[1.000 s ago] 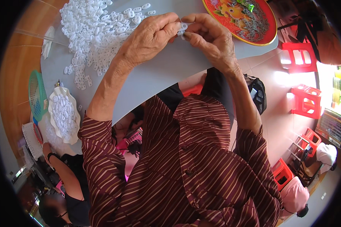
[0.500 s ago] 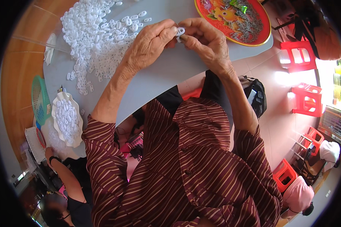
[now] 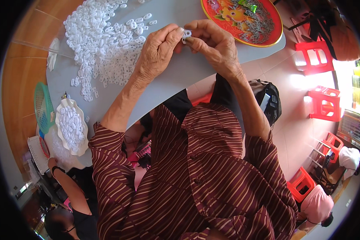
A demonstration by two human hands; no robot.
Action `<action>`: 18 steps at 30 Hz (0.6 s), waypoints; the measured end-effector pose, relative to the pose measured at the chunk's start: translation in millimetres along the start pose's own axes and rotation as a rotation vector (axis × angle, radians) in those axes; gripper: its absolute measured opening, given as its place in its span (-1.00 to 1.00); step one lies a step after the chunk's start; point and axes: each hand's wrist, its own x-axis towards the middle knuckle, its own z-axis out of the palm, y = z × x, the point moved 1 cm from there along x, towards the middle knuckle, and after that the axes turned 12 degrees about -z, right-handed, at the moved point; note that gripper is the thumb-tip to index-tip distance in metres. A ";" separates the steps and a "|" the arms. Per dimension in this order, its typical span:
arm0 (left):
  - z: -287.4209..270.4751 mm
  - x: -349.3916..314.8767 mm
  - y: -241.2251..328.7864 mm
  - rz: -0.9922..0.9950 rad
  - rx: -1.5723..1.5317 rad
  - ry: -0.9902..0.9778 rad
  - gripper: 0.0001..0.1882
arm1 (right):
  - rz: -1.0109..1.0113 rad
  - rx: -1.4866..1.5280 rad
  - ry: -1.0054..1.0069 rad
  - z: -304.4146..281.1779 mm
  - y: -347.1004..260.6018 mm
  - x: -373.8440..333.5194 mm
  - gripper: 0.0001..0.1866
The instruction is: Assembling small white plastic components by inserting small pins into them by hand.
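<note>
We see a grey table [image 3: 176,76] carrying a loose heap of small white plastic pieces [image 3: 104,38], a red patterned tray [image 3: 244,20] at its far right, and a white dish [image 3: 70,126] of pieces by a green basket [image 3: 42,106].

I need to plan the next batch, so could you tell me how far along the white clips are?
Done: unclear; a white dish holds some. In hand: one clip pinched between left hand and right hand. Left: a large loose pile.
</note>
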 end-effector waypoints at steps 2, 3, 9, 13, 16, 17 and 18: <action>1.3 0.5 -1.7 0.033 0.020 0.000 -0.69 | -0.002 -0.007 -0.009 -0.4 -0.3 -0.6 -0.72; 1.9 1.1 -1.9 0.065 0.040 0.001 -0.71 | -0.001 0.004 0.005 -0.3 0.4 -1.4 -0.71; 5.9 1.2 -3.2 0.068 -0.007 0.052 -0.72 | -0.012 0.013 0.021 -0.2 3.6 0.1 -0.70; 5.8 -1.3 -4.2 0.028 -0.004 0.055 -0.73 | -0.024 0.136 0.024 1.9 5.6 -1.0 -0.68; 7.8 -2.2 -6.4 0.062 0.031 0.089 -0.74 | -0.078 -0.022 -0.009 1.0 8.0 -1.8 -0.68; 8.5 -1.8 -8.4 0.088 0.025 0.099 -0.74 | -0.077 -0.024 -0.006 1.2 9.7 -2.6 -0.68; 8.9 -2.0 -9.9 0.114 0.020 0.109 -0.74 | -0.100 -0.070 -0.008 1.4 11.8 -2.9 -0.68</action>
